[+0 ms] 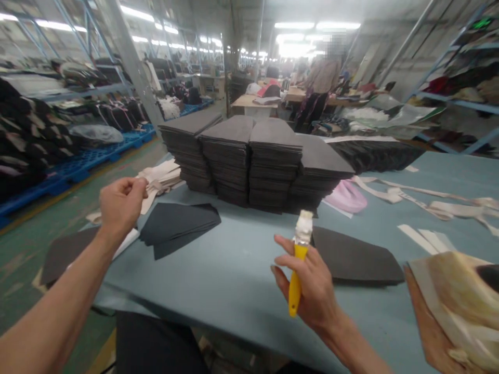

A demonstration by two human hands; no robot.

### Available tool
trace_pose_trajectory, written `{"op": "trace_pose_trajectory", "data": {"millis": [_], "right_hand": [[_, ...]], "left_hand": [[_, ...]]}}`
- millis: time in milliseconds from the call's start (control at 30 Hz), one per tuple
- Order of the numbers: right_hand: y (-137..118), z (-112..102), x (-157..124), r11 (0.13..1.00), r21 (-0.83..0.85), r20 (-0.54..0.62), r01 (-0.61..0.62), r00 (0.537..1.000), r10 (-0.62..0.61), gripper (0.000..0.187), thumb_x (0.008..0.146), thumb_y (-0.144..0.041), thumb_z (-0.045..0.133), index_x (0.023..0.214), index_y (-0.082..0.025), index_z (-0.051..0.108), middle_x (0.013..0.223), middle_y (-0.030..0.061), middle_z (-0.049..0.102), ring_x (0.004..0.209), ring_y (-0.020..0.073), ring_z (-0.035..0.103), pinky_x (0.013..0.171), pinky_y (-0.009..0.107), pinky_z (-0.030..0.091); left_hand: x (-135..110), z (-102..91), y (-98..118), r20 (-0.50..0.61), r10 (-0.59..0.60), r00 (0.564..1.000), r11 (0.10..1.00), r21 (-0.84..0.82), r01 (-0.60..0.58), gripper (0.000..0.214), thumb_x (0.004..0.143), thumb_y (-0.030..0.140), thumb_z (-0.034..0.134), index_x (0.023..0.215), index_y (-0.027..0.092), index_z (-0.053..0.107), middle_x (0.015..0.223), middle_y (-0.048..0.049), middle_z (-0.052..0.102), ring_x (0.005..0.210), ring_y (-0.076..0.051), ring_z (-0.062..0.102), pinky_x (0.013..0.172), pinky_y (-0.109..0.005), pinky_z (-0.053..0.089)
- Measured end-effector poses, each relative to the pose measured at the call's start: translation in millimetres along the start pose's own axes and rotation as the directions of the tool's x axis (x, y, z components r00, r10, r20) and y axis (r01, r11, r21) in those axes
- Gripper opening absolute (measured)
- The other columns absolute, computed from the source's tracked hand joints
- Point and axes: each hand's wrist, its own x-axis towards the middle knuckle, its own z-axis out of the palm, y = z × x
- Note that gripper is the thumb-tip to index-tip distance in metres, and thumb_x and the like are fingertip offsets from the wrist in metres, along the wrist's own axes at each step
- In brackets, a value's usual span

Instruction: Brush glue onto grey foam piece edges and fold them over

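Observation:
My right hand (312, 280) holds a paintbrush (298, 270) upright over the table. The brush has a yellow handle and pale, coated bristles. My left hand (122, 202) is closed, thumb against the curled fingers, beside some cream fabric strips (166, 176). Whether anything lies inside its grip is hidden. Between the hands, a fanned set of dark panels (179, 223) rests on the table. A flat pile of dark grey panels (354, 257) lies just right of my right hand. Tall stacks of the same grey panels (275, 166) rise in front of me.
The table (241, 259) has a blue-green top. To the right lie cream straps (444, 208), pale strips (424, 239), a stained container (460, 301) and pink cloth (346, 197). More dark panels (70, 254) sit at the left edge. A person (323, 78) stands farther back.

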Motion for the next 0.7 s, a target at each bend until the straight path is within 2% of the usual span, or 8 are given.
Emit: {"op": "trace_pose_trajectory", "data": {"millis": [67, 167, 300, 367, 467, 600, 700], "right_hand": [[-15.8, 2.1, -33.5, 0.999, 0.018, 0.082, -0.049, 0.996, 0.047, 0.008, 0.108, -0.017, 0.061, 0.107, -0.025, 0.062, 0.126, 0.0143, 0.087, 0.103, 0.0239, 0.086, 0.09, 0.04, 0.067], [-29.8, 4.1, -74.5, 0.989, 0.005, 0.127, -0.147, 0.981, 0.145, 0.008, 0.11, -0.019, 0.058, 0.107, -0.025, 0.063, 0.124, 0.0151, 0.087, 0.104, 0.0253, 0.087, 0.086, 0.039, 0.069], [-40.9, 1.5, -108.2, 0.973, -0.015, 0.143, -0.231, 0.962, 0.231, 0.007, 0.111, -0.024, 0.059, 0.109, -0.025, 0.065, 0.123, 0.0144, 0.087, 0.106, 0.0264, 0.087, 0.087, 0.04, 0.071], [-45.4, 0.6, -116.9, 0.965, -0.023, 0.147, -0.261, 0.954, 0.261, 0.007, 0.11, -0.025, 0.06, 0.109, -0.025, 0.066, 0.124, 0.0139, 0.087, 0.107, 0.0266, 0.087, 0.087, 0.04, 0.071], [-49.4, 1.8, -122.6, 0.962, -0.045, 0.156, -0.269, 0.949, 0.273, 0.007, 0.11, -0.024, 0.059, 0.11, -0.025, 0.066, 0.124, 0.0137, 0.087, 0.103, 0.0265, 0.087, 0.083, 0.039, 0.071], [-50.0, 6.8, -124.8, 0.965, -0.111, 0.158, -0.239, 0.954, 0.255, 0.007, 0.11, -0.024, 0.058, 0.108, -0.025, 0.065, 0.122, 0.0136, 0.087, 0.096, 0.027, 0.087, 0.079, 0.04, 0.071], [-47.9, 12.6, -130.6, 0.966, -0.143, 0.136, -0.216, 0.962, 0.235, 0.008, 0.107, -0.02, 0.059, 0.107, -0.026, 0.065, 0.121, 0.0135, 0.088, 0.096, 0.0262, 0.087, 0.079, 0.037, 0.071]], "left_hand": [[-17.8, -7.1, -28.1, 0.043, -0.014, 0.999, 0.999, 0.036, 0.013, 0.037, 0.092, 0.041, 0.058, 0.098, 0.009, 0.077, 0.075, -0.0006, 0.073, 0.066, -0.014, 0.057, 0.065, -0.024, 0.045], [-47.7, -12.9, -62.8, 0.119, 0.01, 0.993, 0.995, 0.1, -0.022, 0.035, 0.089, 0.046, 0.061, 0.094, 0.015, 0.077, 0.076, -0.0012, 0.075, 0.073, -0.018, 0.067, 0.073, -0.028, 0.05], [-77.5, -8.0, -89.5, 0.223, 0.124, 0.967, 0.975, 0.155, -0.161, 0.041, 0.092, 0.055, 0.058, 0.101, 0.02, 0.076, 0.1, -0.0062, 0.082, 0.091, -0.025, 0.073, 0.09, -0.037, 0.058], [-81.7, 1.6, -94.2, 0.259, 0.206, 0.943, 0.952, 0.17, -0.255, 0.042, 0.094, 0.057, 0.056, 0.106, 0.021, 0.075, 0.112, -0.0103, 0.082, 0.107, -0.031, 0.074, 0.104, -0.044, 0.057], [-75.4, 27.0, -93.3, 0.316, 0.317, 0.894, 0.906, 0.178, -0.384, 0.046, 0.097, 0.058, 0.055, 0.116, 0.021, 0.074, 0.125, -0.0141, 0.08, 0.124, -0.035, 0.07, 0.117, -0.05, 0.052], [-59.9, 69.9, -86.1, 0.394, 0.376, 0.839, 0.856, 0.199, -0.477, 0.061, 0.096, 0.064, 0.057, 0.132, 0.016, 0.07, 0.138, -0.0189, 0.075, 0.13, -0.039, 0.068, 0.118, -0.052, 0.052], [-53.7, 89.8, -79.8, 0.407, 0.375, 0.833, 0.85, 0.208, -0.484, 0.069, 0.093, 0.068, 0.055, 0.132, 0.014, 0.07, 0.134, -0.0219, 0.076, 0.126, -0.041, 0.069, 0.113, -0.053, 0.054]]}}
